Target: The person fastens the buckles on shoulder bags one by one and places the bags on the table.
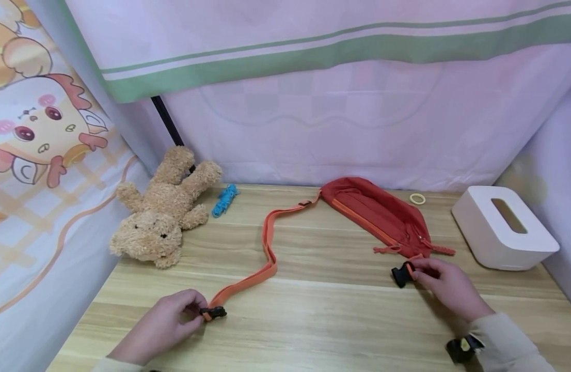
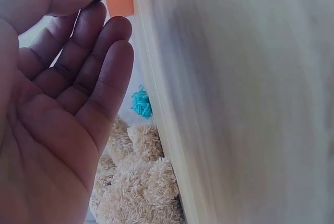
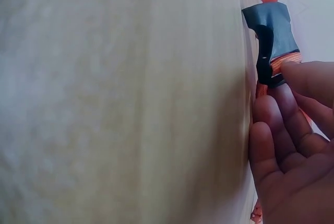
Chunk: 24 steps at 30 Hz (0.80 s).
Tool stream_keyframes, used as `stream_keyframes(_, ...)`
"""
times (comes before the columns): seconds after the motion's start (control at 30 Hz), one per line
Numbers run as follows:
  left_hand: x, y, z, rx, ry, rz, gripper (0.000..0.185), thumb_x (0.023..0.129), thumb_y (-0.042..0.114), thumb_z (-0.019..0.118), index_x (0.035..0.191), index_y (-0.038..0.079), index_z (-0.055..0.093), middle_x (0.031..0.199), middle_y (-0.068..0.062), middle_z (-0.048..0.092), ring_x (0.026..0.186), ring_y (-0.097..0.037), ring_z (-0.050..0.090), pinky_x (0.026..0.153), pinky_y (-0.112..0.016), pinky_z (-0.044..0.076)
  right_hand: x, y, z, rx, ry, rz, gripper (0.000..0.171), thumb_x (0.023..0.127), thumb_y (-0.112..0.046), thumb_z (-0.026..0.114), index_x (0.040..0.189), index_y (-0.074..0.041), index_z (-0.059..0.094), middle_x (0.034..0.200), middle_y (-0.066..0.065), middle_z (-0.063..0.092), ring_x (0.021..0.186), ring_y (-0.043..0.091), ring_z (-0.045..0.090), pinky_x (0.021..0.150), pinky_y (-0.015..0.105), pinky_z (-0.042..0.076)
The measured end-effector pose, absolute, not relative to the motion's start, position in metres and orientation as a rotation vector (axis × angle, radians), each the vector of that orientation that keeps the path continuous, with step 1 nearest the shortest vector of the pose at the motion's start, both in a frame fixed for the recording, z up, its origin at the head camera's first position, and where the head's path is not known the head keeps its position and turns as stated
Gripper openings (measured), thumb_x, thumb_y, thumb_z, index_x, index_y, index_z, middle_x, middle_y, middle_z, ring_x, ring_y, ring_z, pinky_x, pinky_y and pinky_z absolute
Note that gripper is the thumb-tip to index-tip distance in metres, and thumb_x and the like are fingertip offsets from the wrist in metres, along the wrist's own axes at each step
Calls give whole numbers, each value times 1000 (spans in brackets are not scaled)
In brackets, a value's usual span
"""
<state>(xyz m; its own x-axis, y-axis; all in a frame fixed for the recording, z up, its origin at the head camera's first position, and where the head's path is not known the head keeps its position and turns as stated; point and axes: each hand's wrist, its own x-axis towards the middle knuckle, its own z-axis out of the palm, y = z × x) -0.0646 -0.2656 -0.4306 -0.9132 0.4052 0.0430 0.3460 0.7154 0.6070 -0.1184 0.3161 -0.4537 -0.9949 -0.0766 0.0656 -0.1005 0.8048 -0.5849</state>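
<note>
In the head view, my left grip (image 1: 174,312) pinches one black buckle piece (image 1: 215,312) at the end of a long orange strap (image 1: 268,243); my right grip (image 1: 445,284) pinches its mate (image 1: 400,275), beside the red waist bag (image 1: 376,212) at the right rear of the desk (image 1: 322,325). I judge the step as handling the two ends, well apart and unfastened; joining them would call for bringing the pieces together, mouths aligned. Around lie a teddy bear (image 1: 157,212), blue cord (image 1: 225,200), a pale ring (image 1: 417,199) and a white tissue box (image 1: 499,227). A curtain (image 1: 341,113) hangs behind the wood-grain desk, a cartoon-printed cloth (image 1: 44,119) at left.

In the left wrist view, my thumb presses the buckle's webbing, with the bear beyond.

In the right wrist view, thumb and fingertips hold the mate's strapped end; the desk blurs alongside.
</note>
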Motion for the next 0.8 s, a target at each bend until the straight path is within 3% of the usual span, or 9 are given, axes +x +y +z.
stream_keyframes(0.43,-62,-261,-436,679,2841,1037,26,87,9,76,92,31,65,88,22,65,81,2,62,72,-26,56,-118,320,-451,15,-3003,1078,26,96,-26,70,111,-5,72,107,10,71,93,20,60,73,29,49)
stream_keyframes(0.8,-64,-255,-433,648,2791,1045,18,90,19,77,91,34,67,90,23,67,83,1,64,74,-27,56,-114,319,-453,-54,-2960,1192,16,92,-14,70,104,-3,70,95,6,70,80,14,58,65,24,47)
